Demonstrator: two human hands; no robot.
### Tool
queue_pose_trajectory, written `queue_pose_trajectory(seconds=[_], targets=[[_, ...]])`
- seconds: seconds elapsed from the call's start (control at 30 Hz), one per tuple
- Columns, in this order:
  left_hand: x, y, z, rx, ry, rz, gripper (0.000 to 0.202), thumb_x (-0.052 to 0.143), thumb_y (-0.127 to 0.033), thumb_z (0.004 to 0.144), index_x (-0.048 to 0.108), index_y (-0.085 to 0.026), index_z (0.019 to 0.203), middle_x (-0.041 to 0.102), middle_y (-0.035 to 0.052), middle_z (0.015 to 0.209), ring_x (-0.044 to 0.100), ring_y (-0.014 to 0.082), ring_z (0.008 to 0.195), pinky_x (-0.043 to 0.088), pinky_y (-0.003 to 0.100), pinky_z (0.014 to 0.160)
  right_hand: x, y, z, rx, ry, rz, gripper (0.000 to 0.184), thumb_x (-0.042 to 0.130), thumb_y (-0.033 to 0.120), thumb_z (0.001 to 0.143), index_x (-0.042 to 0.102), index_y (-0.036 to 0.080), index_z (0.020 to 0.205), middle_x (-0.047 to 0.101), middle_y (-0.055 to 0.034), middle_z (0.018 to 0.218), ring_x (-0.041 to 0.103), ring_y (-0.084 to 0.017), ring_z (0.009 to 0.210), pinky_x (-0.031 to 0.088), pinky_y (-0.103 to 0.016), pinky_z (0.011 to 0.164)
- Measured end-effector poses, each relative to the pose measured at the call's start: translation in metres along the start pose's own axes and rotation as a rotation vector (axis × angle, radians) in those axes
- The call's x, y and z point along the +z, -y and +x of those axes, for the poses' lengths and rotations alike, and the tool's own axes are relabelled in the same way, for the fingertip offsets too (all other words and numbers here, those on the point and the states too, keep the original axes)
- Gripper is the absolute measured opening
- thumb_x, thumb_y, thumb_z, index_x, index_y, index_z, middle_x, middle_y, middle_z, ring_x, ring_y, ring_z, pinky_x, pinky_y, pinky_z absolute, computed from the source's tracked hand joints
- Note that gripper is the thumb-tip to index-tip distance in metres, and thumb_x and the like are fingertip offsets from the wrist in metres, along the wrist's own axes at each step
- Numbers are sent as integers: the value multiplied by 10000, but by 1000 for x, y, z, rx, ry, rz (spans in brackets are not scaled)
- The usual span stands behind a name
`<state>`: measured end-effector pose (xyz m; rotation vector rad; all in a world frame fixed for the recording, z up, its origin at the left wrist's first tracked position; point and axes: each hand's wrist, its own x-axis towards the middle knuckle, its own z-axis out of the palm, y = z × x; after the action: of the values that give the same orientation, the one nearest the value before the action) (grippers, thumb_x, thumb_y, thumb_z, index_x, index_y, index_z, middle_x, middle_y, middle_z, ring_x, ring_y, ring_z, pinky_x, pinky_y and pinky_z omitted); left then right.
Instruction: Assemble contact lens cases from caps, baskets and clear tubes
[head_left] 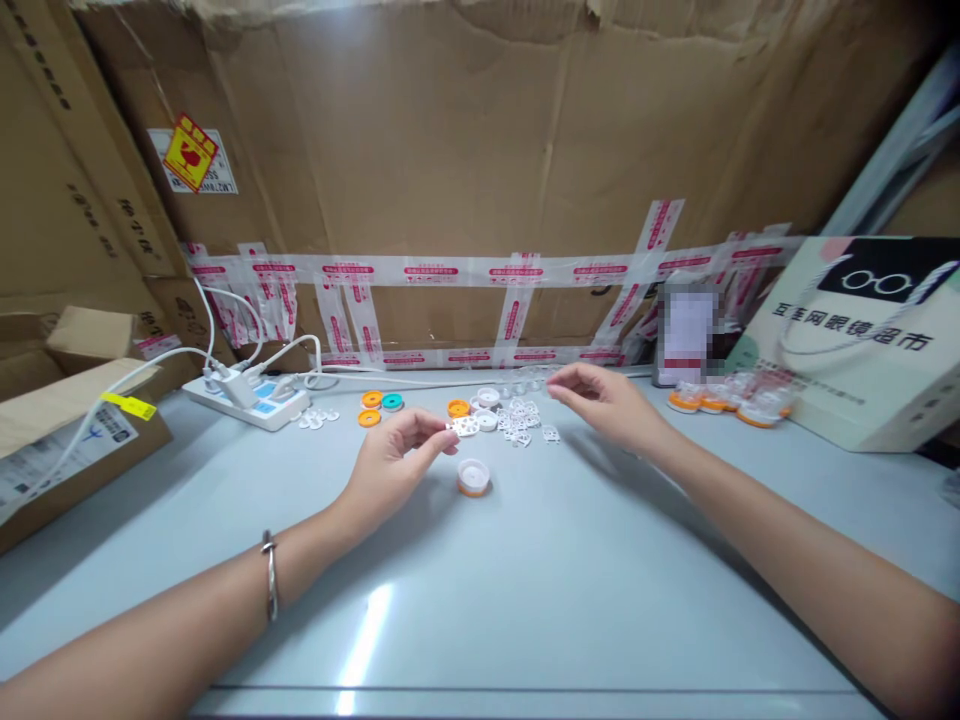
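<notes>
left hand (394,452) pinches a white disc (466,427) (can't tell if right hand (606,398) holds anything); seemingly assembling, next needing alignment over the cup (473,476).

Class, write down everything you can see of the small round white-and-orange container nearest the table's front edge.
The small round white-and-orange container looks like plastic: a white upper part with a raised rim around a recessed top, and orange showing below. It sits level on the pale blue-grey table, closer to the camera than the fingertips of the left hand. Only the table touches it.
</notes>
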<state>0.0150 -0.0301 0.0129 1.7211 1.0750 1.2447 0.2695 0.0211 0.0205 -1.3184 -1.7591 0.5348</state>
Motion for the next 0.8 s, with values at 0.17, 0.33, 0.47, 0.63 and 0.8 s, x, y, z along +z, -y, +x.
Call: queue_pose_trajectory(seconds=[0.17,0.33,0.47,0.63,0.8], targets=[[-1,1,-1,23,34,31,112,589,-262,784,568,-152,778,642,20,727,633,136,714,488,255,692,-6,-27,7,123,292,-277,345,685,445,597,588,188,805,604,-14,741,538,-155,653,416,-275,605],[0,-2,-2,17,49,42,107,586,-256,781,572,-149,783,645,25,728,635,138,714,491,260,700,5,-26,4,121,326,-272,196,651,345,626,584,179,706,565,10,650,506,-125,586,381,-240,551],[0,-2,-2,6,61,36,116,590,-263,777,570,-148,783,643,27,733,637,140,711,495,264,700,5,-24,2,122,346,-233,88,590,254,659,572,176,696,560,22,574,507,-112,535,378,-223,512],[-1,-1,-1,-4,58,31,117,591,-265,778,570,-151,787,646,27,734,635,139,713,496,264,704,5,-14,0,138,320,-190,158,579,291,683,645,173,764,602,9,607,532,-114,520,382,-231,497],[0,0,1,-6,55,23,118,595,-266,773,569,-151,781,645,25,731,635,136,706,500,259,697,8,6,-6,124,257,-86,215,598,364,691,669,171,752,643,-11,645,579,-138,609,413,-246,554]])
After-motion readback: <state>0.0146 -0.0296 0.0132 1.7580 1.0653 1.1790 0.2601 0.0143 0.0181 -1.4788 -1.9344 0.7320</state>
